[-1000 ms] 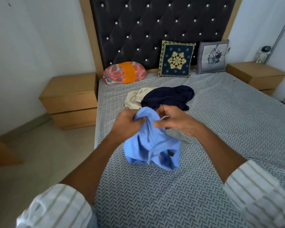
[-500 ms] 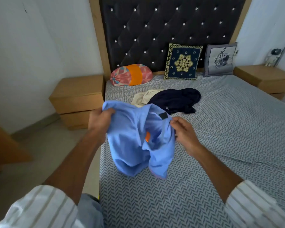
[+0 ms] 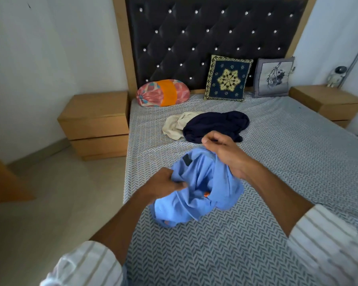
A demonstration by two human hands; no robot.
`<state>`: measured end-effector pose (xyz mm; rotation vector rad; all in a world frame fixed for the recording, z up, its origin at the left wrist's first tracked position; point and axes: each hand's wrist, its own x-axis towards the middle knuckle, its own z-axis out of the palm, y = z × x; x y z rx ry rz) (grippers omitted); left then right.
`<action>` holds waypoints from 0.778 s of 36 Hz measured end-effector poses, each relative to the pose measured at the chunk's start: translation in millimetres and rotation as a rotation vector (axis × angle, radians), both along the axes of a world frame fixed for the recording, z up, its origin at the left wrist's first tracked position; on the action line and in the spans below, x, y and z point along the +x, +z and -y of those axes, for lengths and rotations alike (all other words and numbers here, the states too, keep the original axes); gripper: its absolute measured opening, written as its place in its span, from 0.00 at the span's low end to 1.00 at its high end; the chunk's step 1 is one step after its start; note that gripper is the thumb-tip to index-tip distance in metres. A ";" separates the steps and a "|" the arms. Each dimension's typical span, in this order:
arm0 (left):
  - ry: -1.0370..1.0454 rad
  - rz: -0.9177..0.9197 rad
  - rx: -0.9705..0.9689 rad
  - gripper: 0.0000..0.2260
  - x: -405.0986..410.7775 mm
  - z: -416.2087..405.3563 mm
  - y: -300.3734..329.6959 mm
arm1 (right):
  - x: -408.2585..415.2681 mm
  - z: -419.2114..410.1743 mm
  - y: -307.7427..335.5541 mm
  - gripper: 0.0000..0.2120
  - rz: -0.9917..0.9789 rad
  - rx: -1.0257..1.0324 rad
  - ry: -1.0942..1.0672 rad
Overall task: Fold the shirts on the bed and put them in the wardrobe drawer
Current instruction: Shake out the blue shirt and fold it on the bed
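A crumpled light blue shirt point(image 3: 196, 188) with a dark tag and a bit of orange inside hangs bunched between my hands, its lower part touching the bed point(image 3: 225, 254). My left hand point(image 3: 163, 183) grips its left edge. My right hand point(image 3: 223, 153) has its fingers curled over the shirt's top right part. Farther up the bed lie a dark navy shirt point(image 3: 215, 125) and a cream shirt point(image 3: 177, 125), both in loose heaps and touching each other.
A pink and orange bolster point(image 3: 163, 92), a navy patterned cushion point(image 3: 227, 78) and a grey cushion point(image 3: 273, 77) lean at the headboard. Wooden nightstands stand at the left point(image 3: 95, 122) and right point(image 3: 327, 102) of the bed. Tiled floor lies to the left.
The shirt was held spread wide half a second ago; my hands have come closer together and lower, and the blue shirt has bunched up and sunk toward the bed.
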<state>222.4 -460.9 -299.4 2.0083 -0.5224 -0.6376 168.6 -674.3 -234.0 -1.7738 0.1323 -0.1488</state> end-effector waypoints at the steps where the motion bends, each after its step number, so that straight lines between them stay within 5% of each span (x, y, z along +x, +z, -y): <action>1: 0.063 -0.037 -0.071 0.13 1.3 -1.7 1.4 | -1.2 6.3 0.8 0.05 -0.035 0.035 0.063; 2: 0.145 -0.064 -0.146 0.14 4.8 -5.2 2.4 | -3.8 12.3 1.4 0.04 -0.078 0.047 0.133; 4: 0.253 -0.103 -0.258 0.15 13.7 -10.6 12.1 | -9.1 27.8 -1.9 0.17 -0.155 -0.019 0.225; 6: 0.302 -0.079 -0.325 0.06 21.1 -15.1 29.8 | -12.8 40.1 -10.4 0.28 -0.195 -0.194 0.207; 12: 0.243 -0.031 -0.327 0.06 36.1 -15.1 79.1 | -14.1 47.9 -33.9 0.42 -0.090 -0.721 0.249; 15: 0.292 -0.052 -0.371 0.07 36.4 -10.3 97.1 | -14.1 35.0 -43.3 0.39 0.108 -0.748 0.167; 20: 0.308 -0.133 -0.432 0.06 35.2 -5.5 119.7 | -9.6 13.7 -70.6 0.20 0.372 -0.675 -0.088; 28: 0.333 -0.208 -0.415 0.08 29.9 -7.9 142.2 | -7.6 -36.4 -95.3 0.20 0.616 -0.603 -0.440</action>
